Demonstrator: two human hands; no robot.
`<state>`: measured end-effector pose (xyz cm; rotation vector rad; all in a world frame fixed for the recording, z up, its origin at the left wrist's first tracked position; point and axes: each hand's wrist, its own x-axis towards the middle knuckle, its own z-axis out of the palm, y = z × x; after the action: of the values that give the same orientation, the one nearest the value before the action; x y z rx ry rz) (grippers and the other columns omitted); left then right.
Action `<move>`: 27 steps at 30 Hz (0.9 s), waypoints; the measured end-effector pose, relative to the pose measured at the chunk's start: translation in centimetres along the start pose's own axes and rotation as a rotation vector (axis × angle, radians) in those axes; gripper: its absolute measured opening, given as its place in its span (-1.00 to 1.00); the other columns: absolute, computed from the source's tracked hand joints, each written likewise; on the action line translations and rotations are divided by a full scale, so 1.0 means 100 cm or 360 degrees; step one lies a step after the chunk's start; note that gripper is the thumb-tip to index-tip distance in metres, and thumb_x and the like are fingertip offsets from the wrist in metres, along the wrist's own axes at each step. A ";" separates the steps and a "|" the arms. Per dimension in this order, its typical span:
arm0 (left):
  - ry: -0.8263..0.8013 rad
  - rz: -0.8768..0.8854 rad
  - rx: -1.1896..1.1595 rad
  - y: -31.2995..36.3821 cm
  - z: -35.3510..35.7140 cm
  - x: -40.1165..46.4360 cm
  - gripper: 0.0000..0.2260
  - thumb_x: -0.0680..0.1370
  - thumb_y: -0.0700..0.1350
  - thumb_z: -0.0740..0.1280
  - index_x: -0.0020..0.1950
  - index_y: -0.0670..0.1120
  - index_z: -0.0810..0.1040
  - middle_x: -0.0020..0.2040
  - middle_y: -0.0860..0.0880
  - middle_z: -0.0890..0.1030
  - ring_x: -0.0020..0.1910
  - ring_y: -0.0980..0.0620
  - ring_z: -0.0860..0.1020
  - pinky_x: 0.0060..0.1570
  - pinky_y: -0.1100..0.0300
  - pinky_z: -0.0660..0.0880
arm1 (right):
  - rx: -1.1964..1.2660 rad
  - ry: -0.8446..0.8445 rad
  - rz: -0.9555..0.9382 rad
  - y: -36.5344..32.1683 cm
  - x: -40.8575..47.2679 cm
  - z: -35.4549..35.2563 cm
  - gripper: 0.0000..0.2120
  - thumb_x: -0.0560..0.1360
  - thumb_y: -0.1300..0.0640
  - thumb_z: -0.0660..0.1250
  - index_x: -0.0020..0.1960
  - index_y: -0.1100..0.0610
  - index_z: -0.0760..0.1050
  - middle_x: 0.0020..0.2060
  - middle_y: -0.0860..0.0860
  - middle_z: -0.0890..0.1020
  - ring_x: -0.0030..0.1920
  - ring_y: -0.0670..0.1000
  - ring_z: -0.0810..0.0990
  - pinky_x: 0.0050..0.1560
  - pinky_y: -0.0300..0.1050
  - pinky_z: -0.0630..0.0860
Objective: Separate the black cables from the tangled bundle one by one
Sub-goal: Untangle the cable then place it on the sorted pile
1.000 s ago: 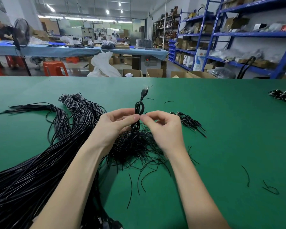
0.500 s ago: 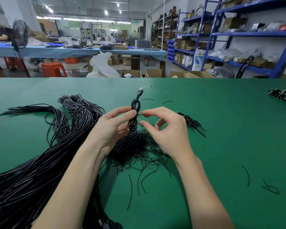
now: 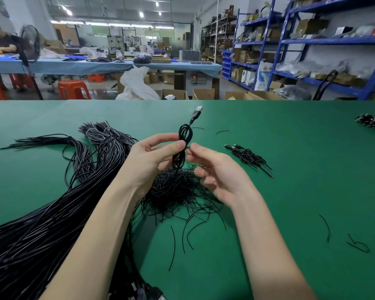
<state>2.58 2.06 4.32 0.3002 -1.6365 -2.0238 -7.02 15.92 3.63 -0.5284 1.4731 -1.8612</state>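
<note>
1. Two hands meet at one coiled cable (image 3: 182,146). My left hand (image 3: 152,161) has it pinched between thumb and forefinger at the waist of the coil, the other fingers loosely curled behind it.
2. My right hand (image 3: 217,172) sits just beside the coil on its right. Thumb and forefinger tip close on something thin at the coil's waist, probably a tie or a stray strand; too small for me to tell. The remaining fingers hang relaxed.
3. The coil stands nearly upright, long axis running away from me, with its USB plug (image 3: 197,112) sticking up at the far end and leaning slightly right. Its lower end hangs into the tangled bundle (image 3: 180,189) directly beneath both hands.
4. I judge the next move turns on that vertical line: lift the coil straight up along its axis, free of the bundle. The left hand has the firmer grip.
5. Right of the hands, well apart, a small group of cables (image 3: 249,158) lies on the green surface (image 3: 301,169), likely those already sorted.
6. To the left, a thick sheaf of long cables (image 3: 52,213) fans across the surface.
7. No container sits on this surface; cardboard boxes (image 3: 201,94) stand on the floor beyond, contents hidden.
</note>
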 end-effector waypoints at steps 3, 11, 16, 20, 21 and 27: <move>0.0020 -0.0223 -0.0140 0.002 0.000 0.000 -0.75 0.27 -0.13 0.55 -0.07 -0.09 0.72 -0.11 -0.07 0.73 -0.28 0.09 0.65 -0.26 0.31 0.59 | -0.0591 0.0173 -0.0583 -0.004 -0.003 -0.011 -0.94 0.55 0.13 0.46 -0.02 -0.01 0.70 -0.09 -0.10 0.75 -0.40 -0.09 0.52 -0.40 -0.35 0.41; -0.0050 -0.0472 -0.0131 -0.001 -0.004 -0.001 -0.69 0.28 -0.18 0.52 0.02 -0.11 0.65 -0.24 -0.04 0.69 -0.43 0.13 0.59 -0.45 0.36 0.53 | -0.1277 0.0091 -0.0985 -0.012 -0.012 -0.019 -0.86 0.38 -0.01 0.62 -0.12 -0.20 0.72 -0.21 -0.28 0.72 -0.36 0.10 0.57 -0.25 -0.22 0.50; -0.0137 -0.0467 -0.0149 -0.001 -0.004 0.000 -0.86 0.27 -0.23 0.53 -0.20 -0.07 0.76 -0.17 -0.08 0.72 -0.37 0.09 0.65 -0.35 0.33 0.59 | -0.1420 0.0156 -0.0956 -0.014 -0.012 -0.019 -0.82 0.25 -0.20 0.63 -0.21 -0.22 0.70 -0.40 -0.20 0.66 -0.43 0.01 0.49 -0.37 -0.26 0.41; -0.0212 -0.0346 -0.0194 -0.001 -0.004 0.001 -0.87 0.29 -0.21 0.54 -0.21 -0.03 0.76 -0.17 -0.07 0.73 -0.32 0.09 0.67 -0.30 0.30 0.60 | -0.1098 0.0188 -0.0954 -0.011 -0.009 -0.016 -0.84 0.30 -0.19 0.61 -0.26 -0.15 0.72 -0.59 -0.13 0.50 -0.51 -0.04 0.27 -0.44 -0.27 0.23; -0.0211 -0.0306 -0.0172 -0.001 -0.004 0.001 -0.86 0.28 -0.19 0.55 -0.20 -0.02 0.75 -0.16 -0.06 0.73 -0.31 0.09 0.66 -0.27 0.30 0.60 | -0.0969 0.0188 -0.0900 -0.009 -0.009 -0.015 -0.83 0.31 -0.16 0.62 -0.27 -0.09 0.73 -0.57 -0.13 0.52 -0.50 -0.06 0.28 -0.44 -0.28 0.23; -0.0097 0.0102 0.0064 -0.002 0.001 -0.001 -0.78 0.23 -0.05 0.59 -0.15 0.03 0.73 -0.10 -0.02 0.72 -0.11 0.09 0.61 -0.13 0.29 0.52 | 0.0430 -0.0126 0.0225 0.008 0.002 0.002 -0.85 0.27 0.05 0.57 -0.38 0.09 0.66 -0.40 -0.05 0.53 -0.54 -0.19 0.33 -0.61 -0.41 0.16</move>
<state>2.53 2.20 4.12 0.1996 -1.7032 -1.9723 -6.83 15.51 2.92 -0.3542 1.1532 -1.8662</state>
